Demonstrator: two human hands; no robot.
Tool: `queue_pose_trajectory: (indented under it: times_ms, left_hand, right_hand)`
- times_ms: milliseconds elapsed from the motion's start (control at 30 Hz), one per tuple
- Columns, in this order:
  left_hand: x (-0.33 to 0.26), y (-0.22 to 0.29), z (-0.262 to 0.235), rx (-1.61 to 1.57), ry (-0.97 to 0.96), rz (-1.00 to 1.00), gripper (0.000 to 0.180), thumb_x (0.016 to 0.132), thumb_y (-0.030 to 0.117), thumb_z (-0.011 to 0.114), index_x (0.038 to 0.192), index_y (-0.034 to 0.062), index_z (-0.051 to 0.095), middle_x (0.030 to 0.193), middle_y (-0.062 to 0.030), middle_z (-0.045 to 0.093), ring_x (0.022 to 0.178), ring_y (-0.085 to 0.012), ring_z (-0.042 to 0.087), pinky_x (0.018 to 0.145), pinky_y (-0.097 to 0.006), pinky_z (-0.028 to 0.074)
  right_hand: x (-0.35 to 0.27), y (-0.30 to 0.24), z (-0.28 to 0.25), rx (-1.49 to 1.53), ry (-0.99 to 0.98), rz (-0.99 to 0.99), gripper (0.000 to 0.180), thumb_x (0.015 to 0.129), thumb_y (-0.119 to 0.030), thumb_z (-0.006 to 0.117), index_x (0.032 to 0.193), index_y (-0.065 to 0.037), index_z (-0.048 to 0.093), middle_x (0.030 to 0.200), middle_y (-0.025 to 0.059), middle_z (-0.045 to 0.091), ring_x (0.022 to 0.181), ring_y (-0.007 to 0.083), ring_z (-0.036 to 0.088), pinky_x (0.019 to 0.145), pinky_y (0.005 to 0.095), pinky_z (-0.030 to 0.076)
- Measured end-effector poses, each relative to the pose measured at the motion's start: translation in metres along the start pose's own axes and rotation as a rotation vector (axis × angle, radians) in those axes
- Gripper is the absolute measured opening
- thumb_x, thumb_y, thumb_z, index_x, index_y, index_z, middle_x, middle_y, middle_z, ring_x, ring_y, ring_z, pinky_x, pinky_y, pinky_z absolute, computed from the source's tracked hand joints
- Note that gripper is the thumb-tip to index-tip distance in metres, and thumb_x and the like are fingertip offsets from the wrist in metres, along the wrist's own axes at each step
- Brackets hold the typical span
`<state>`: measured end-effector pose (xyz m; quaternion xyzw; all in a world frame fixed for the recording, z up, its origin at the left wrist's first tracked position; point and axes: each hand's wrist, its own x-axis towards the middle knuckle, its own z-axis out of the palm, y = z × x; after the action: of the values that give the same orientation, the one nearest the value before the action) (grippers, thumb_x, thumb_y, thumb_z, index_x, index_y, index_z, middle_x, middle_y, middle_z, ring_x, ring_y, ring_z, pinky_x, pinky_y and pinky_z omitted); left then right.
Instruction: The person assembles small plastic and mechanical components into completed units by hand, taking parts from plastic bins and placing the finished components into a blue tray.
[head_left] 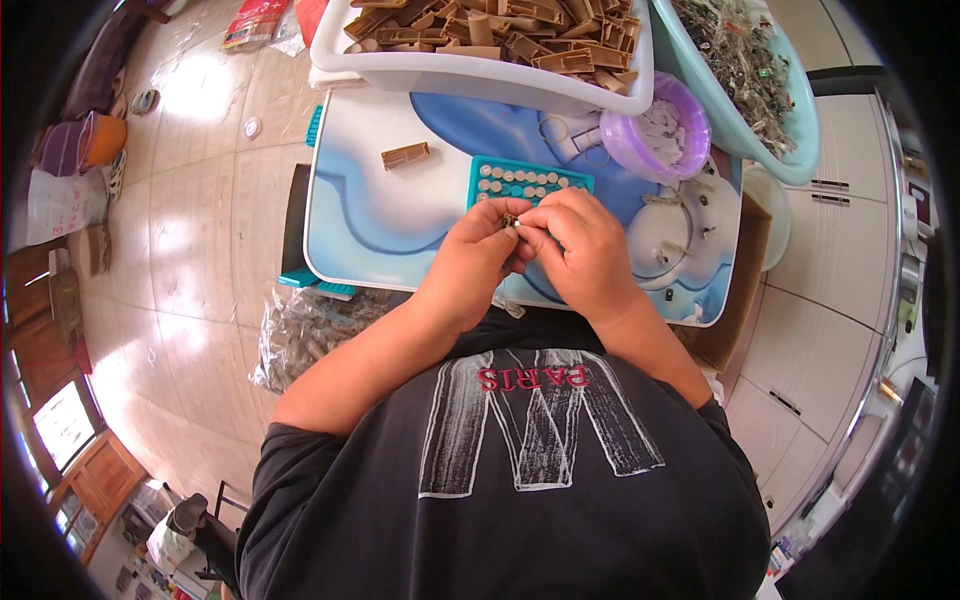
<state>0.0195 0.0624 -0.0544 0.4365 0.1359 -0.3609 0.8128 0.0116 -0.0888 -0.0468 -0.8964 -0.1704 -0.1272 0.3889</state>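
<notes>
Pinching sm. part (511, 220), teal tray (480, 168) w/ caps behind.

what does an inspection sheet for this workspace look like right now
surface: small blue and white table, much of its left part bare
job's things: tiny dark part pinched between both hands; teal tray of small round pieces just beyond them
clutter: white tub of brown plastic pieces, one brown piece lying loose, purple bowl of white bits, pale green basin of small metal parts, clear bag on the floor
grips: left hand and right hand both closed on the part, fingertips meeting
cables: nothing seen
surroundings: tiled floor, white cabinets at right
</notes>
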Motion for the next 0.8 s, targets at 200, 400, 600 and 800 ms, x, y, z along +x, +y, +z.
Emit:
queue_pose_trajectory:
  times_ms: [200,400,600,800]
  left_hand:
    - [0.001,-0.003,0.001,0.046,0.025,0.016,0.026,0.094,0.005,0.041,0.118,-0.0026,0.045,0.088,-0.0039,0.053,0.078,-0.0096,0.051,0.070,-0.022,0.043]
    - [-0.001,-0.001,0.005,0.069,0.038,0.048,0.026,0.095,0.005,0.040,0.119,-0.0027,0.045,0.084,-0.0040,0.052,0.075,-0.0105,0.049,0.068,-0.023,0.043]
    - [0.003,-0.004,0.000,0.019,0.049,0.027,0.025,0.096,0.009,0.040,0.118,-0.0014,0.046,0.082,-0.0030,0.051,0.072,-0.0102,0.048,0.065,-0.023,0.042]
    - [0.005,0.002,-0.001,-0.076,0.091,-0.023,0.022,0.095,0.015,0.046,0.112,0.0021,0.050,0.078,-0.0008,0.050,0.066,-0.0081,0.046,0.059,-0.022,0.040]
  right_hand:
    - [0.001,-0.004,0.000,-0.107,-0.031,-0.095,0.013,0.067,-0.004,0.065,0.079,-0.005,0.058,0.077,0.0067,0.055,0.073,0.0258,0.056,0.062,0.0363,0.047]
    - [0.000,-0.005,-0.002,-0.238,-0.055,-0.158,0.015,0.064,-0.004,0.062,0.079,-0.005,0.059,0.076,0.0057,0.053,0.073,0.0234,0.055,0.062,0.0339,0.048]
    - [-0.001,-0.008,-0.003,-0.284,-0.090,-0.154,0.019,0.066,-0.006,0.061,0.085,-0.004,0.061,0.079,0.0049,0.053,0.075,0.0229,0.056,0.063,0.0343,0.048]
    - [-0.003,-0.010,-0.001,-0.111,-0.046,-0.077,0.025,0.072,-0.005,0.062,0.097,-0.003,0.063,0.085,0.0063,0.054,0.079,0.0248,0.056,0.069,0.0352,0.047]
